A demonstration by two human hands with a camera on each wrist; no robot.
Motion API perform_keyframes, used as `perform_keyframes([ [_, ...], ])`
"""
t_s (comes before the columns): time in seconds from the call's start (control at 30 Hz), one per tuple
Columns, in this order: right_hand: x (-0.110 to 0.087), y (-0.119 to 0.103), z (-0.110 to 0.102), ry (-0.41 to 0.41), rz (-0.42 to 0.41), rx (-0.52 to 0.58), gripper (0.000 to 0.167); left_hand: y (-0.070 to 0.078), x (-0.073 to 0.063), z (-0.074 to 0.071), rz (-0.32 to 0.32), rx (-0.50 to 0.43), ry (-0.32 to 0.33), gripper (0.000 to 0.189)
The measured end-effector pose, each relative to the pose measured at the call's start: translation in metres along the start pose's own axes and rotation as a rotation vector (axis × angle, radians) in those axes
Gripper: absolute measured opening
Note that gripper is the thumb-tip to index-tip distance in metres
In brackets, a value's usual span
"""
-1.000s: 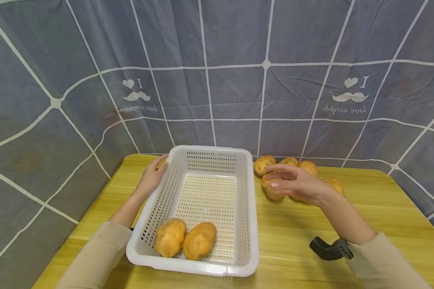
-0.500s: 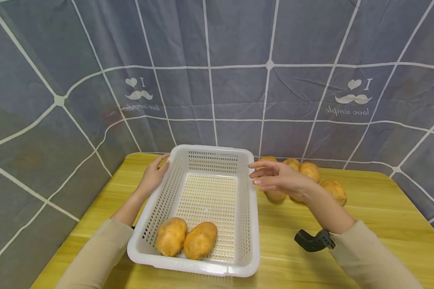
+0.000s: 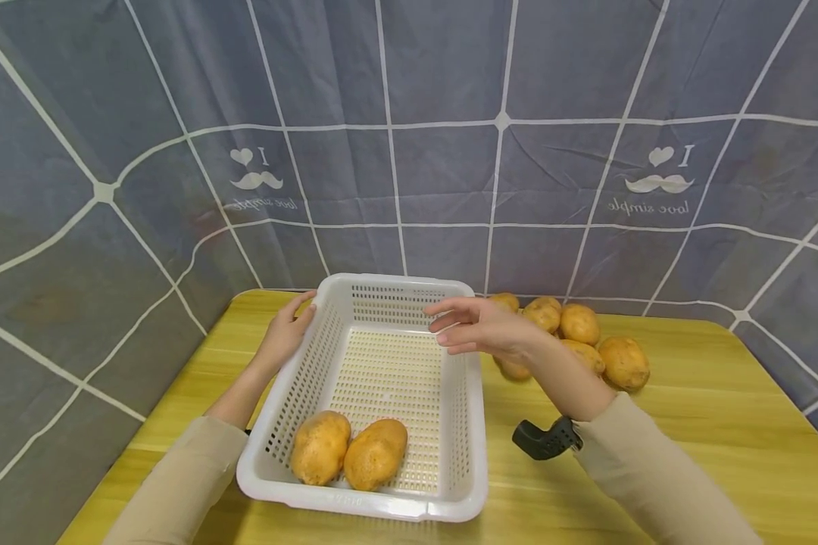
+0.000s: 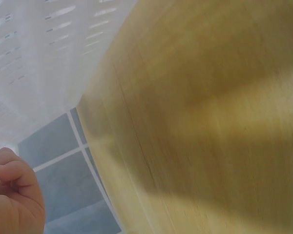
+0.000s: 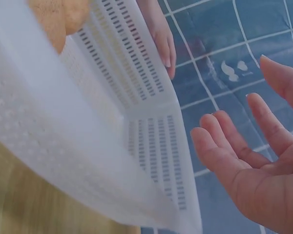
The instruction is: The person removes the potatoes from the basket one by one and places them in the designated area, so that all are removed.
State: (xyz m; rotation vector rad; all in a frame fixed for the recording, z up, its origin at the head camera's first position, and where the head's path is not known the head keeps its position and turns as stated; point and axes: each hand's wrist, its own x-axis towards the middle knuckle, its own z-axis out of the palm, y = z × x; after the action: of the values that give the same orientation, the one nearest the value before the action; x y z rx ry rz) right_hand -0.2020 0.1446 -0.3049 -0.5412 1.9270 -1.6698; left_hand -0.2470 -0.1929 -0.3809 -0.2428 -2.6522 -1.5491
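A white perforated plastic basket (image 3: 473, 424) stands on the table, with two potatoes (image 3: 376, 454) lying at its near end. My left hand (image 3: 288, 329) holds the basket's left rim near the far corner; its curled fingers (image 4: 17, 178) show at the lower left of the left wrist view. Above the far right part of the basket is my right hand (image 3: 480, 325), fingers loosely bent and parted, holding nothing. In the right wrist view the right hand (image 5: 263, 165) is palm up beside the basket, apart from it.
Several potatoes (image 3: 625, 363) lie grouped on the wooden table (image 3: 709, 424) right of the basket, partly hidden by the right hand and forearm. A grey-blue curtain (image 3: 443, 174) with white lines hangs behind and at the sides. A black strap device (image 3: 545, 439) is on the right wrist.
My right hand has moved left from above the grouped potatoes to over the basket's far right part. The left hand, the basket and the two potatoes in it have stayed put.
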Motion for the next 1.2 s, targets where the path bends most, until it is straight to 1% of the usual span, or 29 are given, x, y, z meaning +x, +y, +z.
perform_keyframes([
  [0.13,0.012,0.000,0.010,-0.026,0.004,0.011,0.059,0.001,-0.002,-0.002,0.008,-0.006,-0.005,0.050],
  [0.3,0.025,0.004,0.023,-0.044,0.023,0.001,0.054,0.002,-0.003,-0.003,0.002,-0.011,-0.005,0.052],
  [0.47,0.036,0.008,0.037,-0.031,0.040,-0.026,0.048,0.001,-0.003,-0.003,-0.011,-0.008,0.001,0.052],
  [0.57,0.041,0.011,0.044,-0.023,0.054,-0.023,0.046,0.001,-0.003,-0.004,-0.006,-0.009,-0.003,0.051],
  [0.6,0.043,0.012,0.046,-0.025,0.058,-0.020,0.046,0.004,-0.005,-0.005,-0.009,-0.008,-0.005,0.050],
  [0.73,0.050,0.016,0.054,-0.025,0.073,-0.019,0.045,0.023,-0.014,-0.006,-0.011,-0.018,-0.009,0.047],
  [0.8,0.054,0.019,0.057,-0.023,0.076,-0.027,0.045,0.022,-0.014,-0.006,-0.014,-0.019,-0.007,0.047],
  [0.83,0.056,0.021,0.058,-0.020,0.080,-0.033,0.044,0.019,-0.013,-0.006,-0.011,-0.015,-0.007,0.048],
  [0.97,0.064,0.029,0.064,-0.015,0.097,-0.035,0.045,-0.002,-0.003,-0.005,-0.001,-0.003,-0.003,0.050],
  [1.1,0.069,0.038,0.069,-0.023,0.125,-0.022,0.045,-0.001,-0.002,-0.003,0.022,-0.008,-0.005,0.049],
  [1.2,0.072,0.042,0.072,-0.057,0.151,-0.036,0.045,0.000,-0.002,-0.003,0.024,-0.012,-0.009,0.049],
])
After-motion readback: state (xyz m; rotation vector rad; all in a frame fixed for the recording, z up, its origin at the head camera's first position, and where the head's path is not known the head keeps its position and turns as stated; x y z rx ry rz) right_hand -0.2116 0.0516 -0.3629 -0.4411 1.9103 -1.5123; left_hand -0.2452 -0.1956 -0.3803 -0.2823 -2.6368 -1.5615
